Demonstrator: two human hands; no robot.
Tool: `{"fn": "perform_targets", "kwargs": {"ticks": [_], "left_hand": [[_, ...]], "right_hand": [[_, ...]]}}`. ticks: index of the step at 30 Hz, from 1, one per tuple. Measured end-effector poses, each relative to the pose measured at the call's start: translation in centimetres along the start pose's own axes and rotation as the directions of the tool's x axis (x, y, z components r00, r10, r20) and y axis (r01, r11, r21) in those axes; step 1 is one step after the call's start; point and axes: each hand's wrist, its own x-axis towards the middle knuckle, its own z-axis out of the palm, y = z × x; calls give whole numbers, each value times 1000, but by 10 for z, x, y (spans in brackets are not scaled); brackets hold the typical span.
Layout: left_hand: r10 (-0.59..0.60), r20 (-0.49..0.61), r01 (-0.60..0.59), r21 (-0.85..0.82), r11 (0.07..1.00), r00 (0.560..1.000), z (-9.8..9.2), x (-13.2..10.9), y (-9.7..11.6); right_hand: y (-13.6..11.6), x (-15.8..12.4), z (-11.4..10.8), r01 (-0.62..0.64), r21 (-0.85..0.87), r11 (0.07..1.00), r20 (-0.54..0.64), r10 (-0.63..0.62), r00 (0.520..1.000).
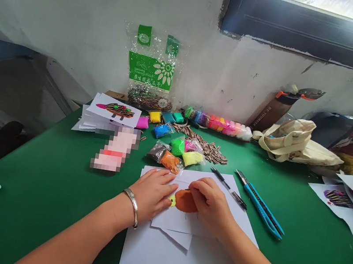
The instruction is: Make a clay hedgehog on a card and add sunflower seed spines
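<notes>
Right hand [210,204] pinches close above the orange modeling clay [184,201] lying on the white paper sheet [178,224]; left hand [151,195] spreads flat on that sheet. The clay looks soft and light, likely to dent, so I'd take it by its edge.

A blue box cutter [260,205] and a black pen [230,187] lie side by side on the green table [35,199]. Small bags of soft clay [177,146] sit near a pile of striped sunflower seeds [204,146]. A clear seed bag [151,68] leans on the white wall [83,1], near a row of bright clay packs [218,124]. A cloth bag [298,142] lies by a brown bottle [279,106]. Cards with seed pictures [113,111] lie on the table.
</notes>
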Motion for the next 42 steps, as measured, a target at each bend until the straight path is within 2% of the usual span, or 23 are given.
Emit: {"fn": "perform_targets", "kwargs": {"ticks": [4,10,19,28,36,42], "left_hand": [[-27,-15,27,-7,1000,1000,2,1,-1],[9,-33,-10,-49,999,999,5,0,-8],[-31,-51,28,-50,998,998,9,3,-6],[-48,-108,42,-61,997,993,12,7,-10],[-42,-125,32,-81,996,991,12,10,-10],[-47,-146,38,-62,997,988,13,9,-6]], "right_hand": [[-1,1,-1,11,-16,1000,-4,-11,1000],[2,2,-7,3,16,1000,-14,-3,1000],[2,2,-8,22,9,1000,-23,-22,999],[1,6,-12,-16,-19,1000,-76,15,997],[4,6,-11,-82,40,996,-73,85,994],[7,5,-9,-71,47,996,-83,74,994]]}}
